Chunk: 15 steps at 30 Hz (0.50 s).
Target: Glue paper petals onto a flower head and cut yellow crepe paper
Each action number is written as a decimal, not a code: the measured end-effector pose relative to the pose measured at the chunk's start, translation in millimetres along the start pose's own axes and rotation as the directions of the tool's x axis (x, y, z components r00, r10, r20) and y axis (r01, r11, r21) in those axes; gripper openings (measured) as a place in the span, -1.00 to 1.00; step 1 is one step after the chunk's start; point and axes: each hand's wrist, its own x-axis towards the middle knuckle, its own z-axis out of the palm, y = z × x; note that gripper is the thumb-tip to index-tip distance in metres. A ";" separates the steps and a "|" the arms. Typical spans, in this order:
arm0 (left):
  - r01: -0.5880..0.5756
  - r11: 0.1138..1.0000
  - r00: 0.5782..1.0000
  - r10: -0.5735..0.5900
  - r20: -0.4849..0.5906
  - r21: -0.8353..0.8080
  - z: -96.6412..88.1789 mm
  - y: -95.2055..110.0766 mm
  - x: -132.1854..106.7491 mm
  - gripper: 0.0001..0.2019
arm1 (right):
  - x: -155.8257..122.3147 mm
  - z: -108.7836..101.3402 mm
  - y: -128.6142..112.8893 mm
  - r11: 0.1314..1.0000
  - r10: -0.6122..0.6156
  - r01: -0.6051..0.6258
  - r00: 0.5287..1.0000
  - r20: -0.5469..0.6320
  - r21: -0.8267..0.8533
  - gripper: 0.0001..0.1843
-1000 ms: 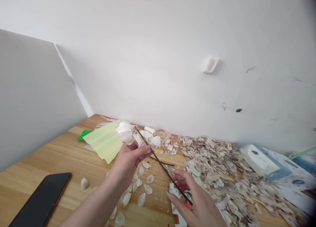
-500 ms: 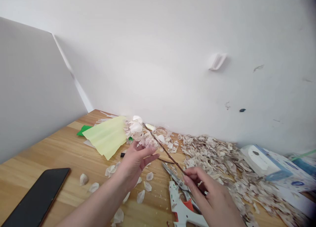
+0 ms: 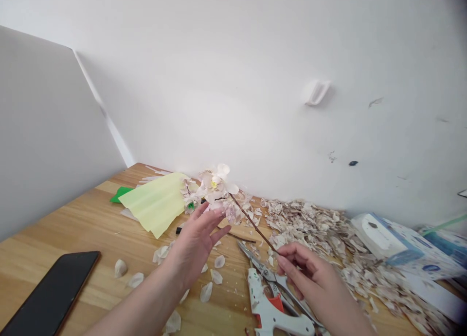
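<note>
My right hand (image 3: 310,272) pinches the lower end of a thin brown stem (image 3: 251,222). The stem slants up to the left and carries a cluster of white paper flowers (image 3: 213,190) at its tip. My left hand (image 3: 199,236) is open with fingers stretched out, its fingertips just below the flower cluster, barely touching or a hair apart. Under my right hand on the wooden table (image 3: 91,224) lie a white glue gun (image 3: 272,314) and metal scissors (image 3: 255,263). Loose white petals (image 3: 213,277) are scattered beneath my left hand.
A black phone (image 3: 51,292) lies at the near left. Yellow crepe paper (image 3: 155,204) and a green scrap (image 3: 120,194) sit at the back left. A wide heap of petal scraps (image 3: 328,238) covers the right side, beside a tissue box (image 3: 397,246). A white wall stands behind.
My left hand let go of the stem near the flowers and opened. My right hand moved up from the tools, took the stem's lower end and raised the flowers.
</note>
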 end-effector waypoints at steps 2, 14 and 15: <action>-0.007 1.000 0.999 0.006 -0.039 -0.007 0.2 2.7 -0.4 -0.75 | 4.0 0.8 3.6 0.991 0.047 -0.056 0.996 0.077 0.122 -0.71; 0.073 0.997 0.997 -0.073 0.028 0.005 -0.6 -4.5 0.0 -0.78 | 6.2 4.2 8.3 0.950 0.077 -0.110 0.990 0.121 0.292 -0.60; 0.071 0.997 0.997 -0.070 0.029 -0.005 -0.9 -5.2 0.2 -0.78 | 5.4 5.0 8.1 0.955 0.071 -0.097 0.992 0.102 0.280 -0.62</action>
